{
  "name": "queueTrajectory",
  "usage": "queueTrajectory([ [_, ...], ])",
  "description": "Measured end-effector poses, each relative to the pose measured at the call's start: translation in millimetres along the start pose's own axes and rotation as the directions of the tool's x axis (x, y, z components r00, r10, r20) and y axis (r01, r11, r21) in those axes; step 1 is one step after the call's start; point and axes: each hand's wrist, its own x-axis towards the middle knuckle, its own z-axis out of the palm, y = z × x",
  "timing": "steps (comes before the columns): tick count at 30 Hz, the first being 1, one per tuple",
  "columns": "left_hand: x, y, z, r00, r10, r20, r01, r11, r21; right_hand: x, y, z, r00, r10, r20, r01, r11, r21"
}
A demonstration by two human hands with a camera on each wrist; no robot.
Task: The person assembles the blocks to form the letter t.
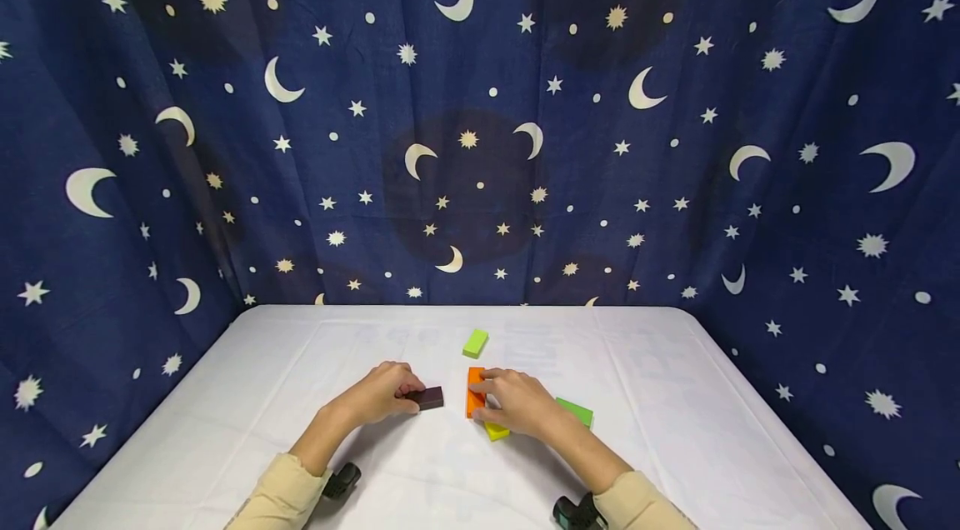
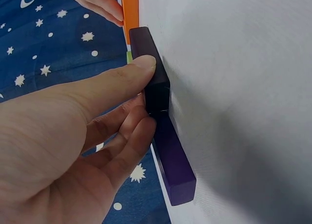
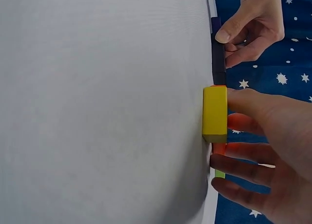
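Note:
My left hand (image 1: 384,394) pinches a very dark block (image 1: 430,398), thumb on its near side and fingers behind. In the left wrist view a purple block (image 2: 176,168) lies end to end with that dark block. My right hand (image 1: 516,401) lies over an orange block (image 1: 476,376), its fingers spread and mostly straight, the fingertips against the block. Close in front of the right thumb is a yellow block (image 3: 215,112), partly hidden by that hand in the head view. Whether the right fingers press on the orange block is hard to see.
A light green block (image 1: 476,343) lies beyond the orange one. Another green block (image 1: 576,411) is to the right, partly behind the right hand. White cloth covers the table (image 1: 315,363); a dark blue curtain (image 1: 480,122) with moons and stars stands around it.

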Motion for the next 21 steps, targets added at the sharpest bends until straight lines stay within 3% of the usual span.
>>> queueTrajectory([
  [21, 2.4, 1.5, -0.4, 0.999, -0.028, 0.019, 0.027, 1.000, 0.011, 2.6, -1.0, -1.0, 1.000, -0.016, 0.011, 0.016, 1.000, -0.018],
])
